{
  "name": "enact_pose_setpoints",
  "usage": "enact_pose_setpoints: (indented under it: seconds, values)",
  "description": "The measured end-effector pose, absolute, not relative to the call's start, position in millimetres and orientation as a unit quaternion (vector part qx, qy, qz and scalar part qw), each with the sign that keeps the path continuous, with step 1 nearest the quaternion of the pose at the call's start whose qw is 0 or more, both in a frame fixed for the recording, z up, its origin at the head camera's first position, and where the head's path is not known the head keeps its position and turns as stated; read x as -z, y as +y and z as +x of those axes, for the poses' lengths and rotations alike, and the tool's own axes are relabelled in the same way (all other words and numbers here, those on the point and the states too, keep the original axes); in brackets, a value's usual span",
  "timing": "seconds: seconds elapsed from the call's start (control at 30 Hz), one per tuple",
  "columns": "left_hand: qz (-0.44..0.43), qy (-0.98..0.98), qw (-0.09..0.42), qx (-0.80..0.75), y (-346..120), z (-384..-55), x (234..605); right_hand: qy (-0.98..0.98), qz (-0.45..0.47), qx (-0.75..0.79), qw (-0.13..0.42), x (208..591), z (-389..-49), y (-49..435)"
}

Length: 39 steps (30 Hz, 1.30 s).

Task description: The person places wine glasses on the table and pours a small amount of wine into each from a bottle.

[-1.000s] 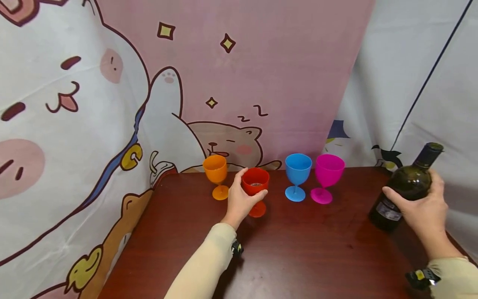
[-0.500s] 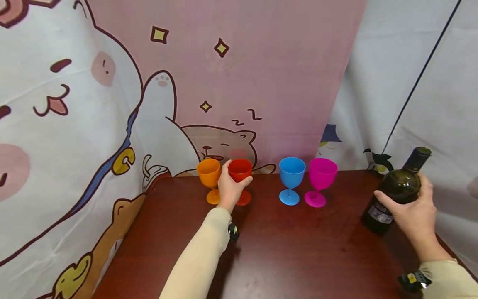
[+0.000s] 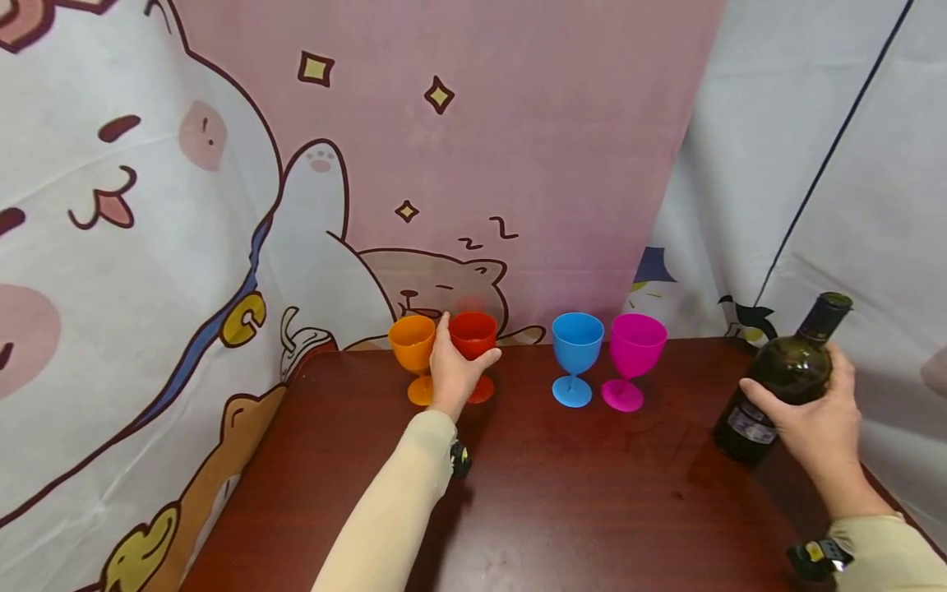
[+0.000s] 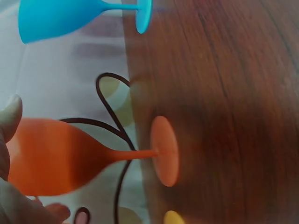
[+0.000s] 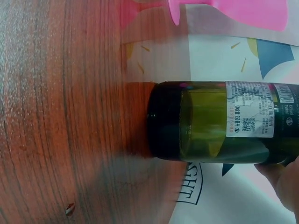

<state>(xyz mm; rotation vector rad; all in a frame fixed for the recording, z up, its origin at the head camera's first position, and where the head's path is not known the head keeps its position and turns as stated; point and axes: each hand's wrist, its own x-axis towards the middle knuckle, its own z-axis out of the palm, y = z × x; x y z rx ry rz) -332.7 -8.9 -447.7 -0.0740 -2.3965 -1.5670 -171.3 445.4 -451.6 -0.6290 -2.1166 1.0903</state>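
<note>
My left hand (image 3: pixel 455 372) is around the near-left side of the red goblet (image 3: pixel 475 332), which stands upright near the table's back edge. Its thumb and fingers look spread beside the bowl; in the left wrist view, fingertips (image 4: pixel 57 211) lie just past the bowl of the goblet (image 4: pixel 60 156). Just left of it stands an orange goblet (image 3: pixel 411 342), partly behind the hand. On the right, my right hand (image 3: pixel 819 423) grips a dark green wine bottle (image 3: pixel 790 370) round its upper body. The base of the bottle (image 5: pixel 205 122) is at the tabletop.
A blue goblet (image 3: pixel 577 344) and a pink goblet (image 3: pixel 638 345) stand side by side between the red goblet and the bottle. The reddish-brown table (image 3: pixel 562 493) meets a printed cartoon cloth (image 3: pixel 562 148) at its back and left.
The red goblet has moved back and left, close to the orange one. Most recently my left fingers have spread slightly from its bowl. The right hand still holds the bottle in place.
</note>
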Motion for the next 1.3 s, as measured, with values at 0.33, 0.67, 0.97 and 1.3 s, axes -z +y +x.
enact_pose_setpoints:
  seconds: [0.33, 0.67, 0.97, 1.3]
  values:
    - [-0.16, -0.833, 0.23, 0.476, 37.1, -295.6, 428.7, -0.817, -0.254, -0.407, 0.319, 452.8, -163.5, 455.2]
    - [-0.153, -0.852, 0.074, 0.495, 104.2, -294.1, 435.9, -0.83, -0.234, -0.393, 0.319, 455.7, -165.0, 452.7]
    - [-0.103, -0.863, 0.073, 0.489, 133.1, -308.9, 435.3, -0.827, -0.219, -0.4, 0.328, 453.9, -172.5, 445.2]
    - [-0.098, -0.883, 0.095, 0.449, 133.9, -316.3, 440.2, -0.825, -0.216, -0.41, 0.324, 453.2, -175.8, 447.6]
